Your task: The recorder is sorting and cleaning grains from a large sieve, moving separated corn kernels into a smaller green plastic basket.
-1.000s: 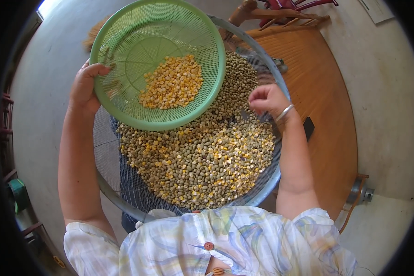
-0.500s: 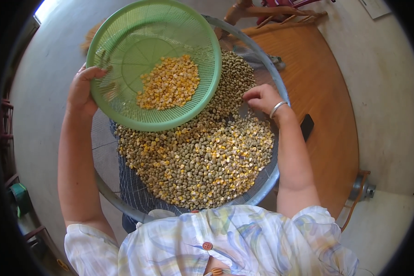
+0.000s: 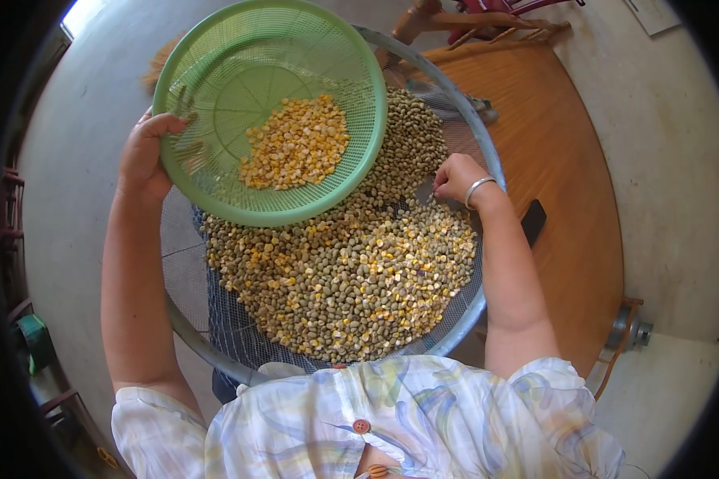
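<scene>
Pale floor (image 3: 64, 223) spreads across the left side. Grasping the left rim of a green basket (image 3: 216, 96), thumb over the edge, is the left hand (image 3: 145, 156). Yellow kernels (image 3: 299, 144) lie gathered toward the basket's lower right. Beneath it, a mesh sieve (image 3: 465, 327) carries greenish beans (image 3: 327, 279) mixed with yellow bits. Fingers drawn together, the right hand (image 3: 458, 180) meets the pile's right side; whether it pinches anything, I cannot tell. Farther right, a phone (image 3: 534, 222) rests on the wooden bench (image 3: 571, 160).

Green mesh basket (image 3: 232, 72) (yellow kernels (image 3: 297, 144) inside), aslant above olive-brown beans (image 3: 335, 275).
</scene>
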`<move>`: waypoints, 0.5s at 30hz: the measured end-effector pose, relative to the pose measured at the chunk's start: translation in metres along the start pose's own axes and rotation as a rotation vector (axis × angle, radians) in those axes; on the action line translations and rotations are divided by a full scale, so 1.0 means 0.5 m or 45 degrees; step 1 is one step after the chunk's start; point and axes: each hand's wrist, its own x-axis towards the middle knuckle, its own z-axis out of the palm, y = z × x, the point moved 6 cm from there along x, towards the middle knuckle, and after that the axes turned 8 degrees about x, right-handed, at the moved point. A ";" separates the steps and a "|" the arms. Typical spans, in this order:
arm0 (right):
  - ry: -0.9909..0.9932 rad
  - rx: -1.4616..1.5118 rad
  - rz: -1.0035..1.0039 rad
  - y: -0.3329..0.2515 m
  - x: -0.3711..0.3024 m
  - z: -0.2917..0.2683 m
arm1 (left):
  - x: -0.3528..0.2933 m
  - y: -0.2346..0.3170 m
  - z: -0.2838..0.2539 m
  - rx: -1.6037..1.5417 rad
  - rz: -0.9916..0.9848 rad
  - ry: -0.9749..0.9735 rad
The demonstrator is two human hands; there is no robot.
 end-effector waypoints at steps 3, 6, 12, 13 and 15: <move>-0.028 -0.105 0.033 -0.022 -0.009 0.001 | -0.001 0.002 0.002 0.019 0.013 -0.013; 0.034 -0.243 0.078 -0.053 -0.018 -0.001 | -0.003 0.001 -0.001 0.002 0.011 0.000; 0.029 -0.342 0.097 -0.056 -0.017 0.005 | -0.001 0.003 0.004 -0.002 0.010 -0.046; 0.030 -0.337 0.093 -0.054 -0.017 0.007 | 0.000 0.002 0.003 0.005 0.005 -0.048; 0.031 -0.331 0.093 -0.039 -0.015 0.009 | -0.003 0.006 0.010 0.004 0.010 -0.043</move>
